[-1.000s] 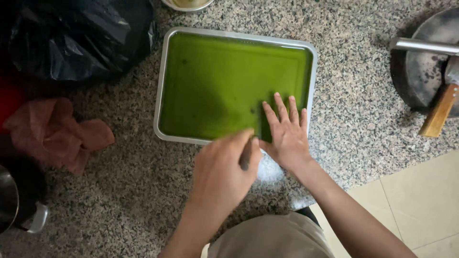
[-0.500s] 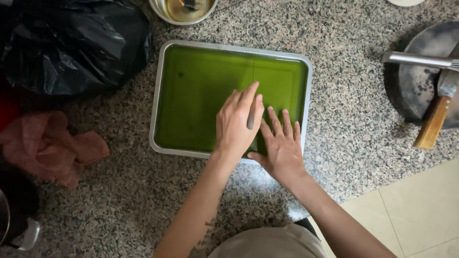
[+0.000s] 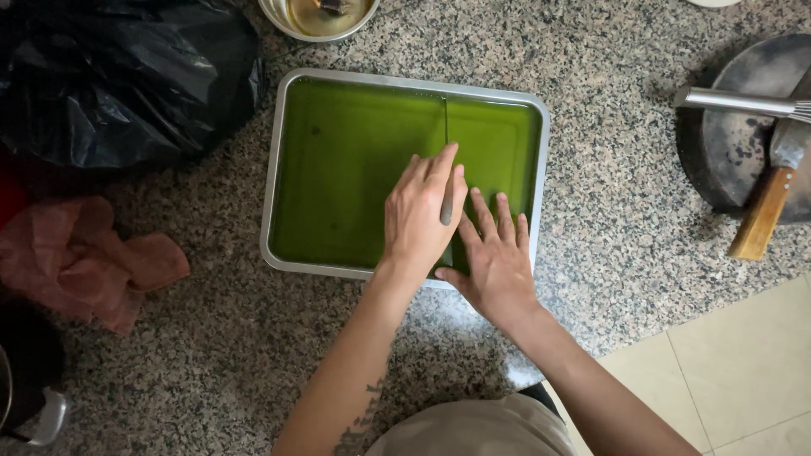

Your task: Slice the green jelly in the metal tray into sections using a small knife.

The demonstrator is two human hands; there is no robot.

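Note:
A rectangular metal tray [image 3: 273, 177] on a speckled granite counter holds a smooth slab of green jelly [image 3: 355, 169]. My left hand [image 3: 420, 213] lies over the jelly near the tray's front rim, closed on a thin dark knife [image 3: 446, 211] whose blade is hidden under the fingers. A straight cut line [image 3: 445, 122] runs from the far rim toward my fingertips. My right hand [image 3: 494, 257] rests flat, fingers spread, on the jelly's front right part beside the left hand.
A black plastic bag [image 3: 118, 76] sits at the back left and a crumpled pinkish cloth [image 3: 84, 257] at the left. A metal bowl [image 3: 325, 17] stands behind the tray. At the right, a dark round pan [image 3: 735, 143] carries a whisk [image 3: 735, 101] and a wooden-handled blade [image 3: 764, 211]. The counter ends at the lower right.
My left hand moved from the tray's front rim out over the jelly, and a straight cut now shows in the far part. My right hand stayed flat.

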